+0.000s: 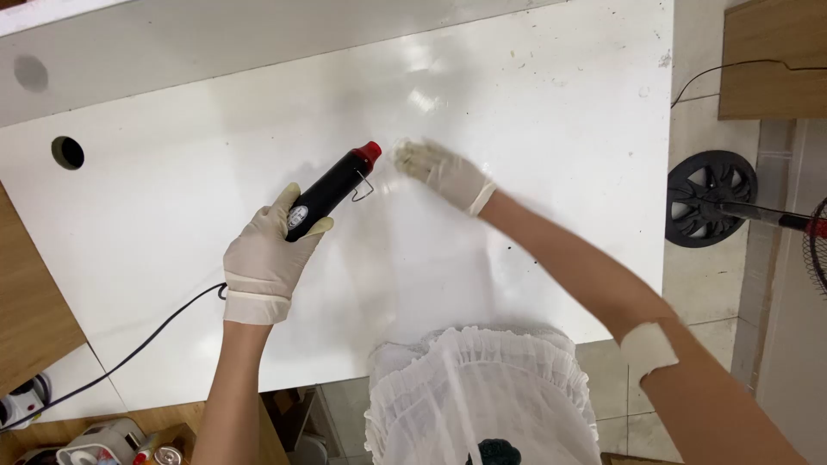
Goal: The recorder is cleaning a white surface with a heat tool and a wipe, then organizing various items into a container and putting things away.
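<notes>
Gloves are covering both hands. The left hand is wrapping its fingers tightly around the rear of a black heat gun, its red nozzle angling up and away, likely so the hot end is staying clear of the fingers. The cord is trailing back off the white table. Just beyond the nozzle, the right hand is pressing something small and clear against the tabletop, fingers loosely curled; what it is gripping, I cannot tell.
</notes>
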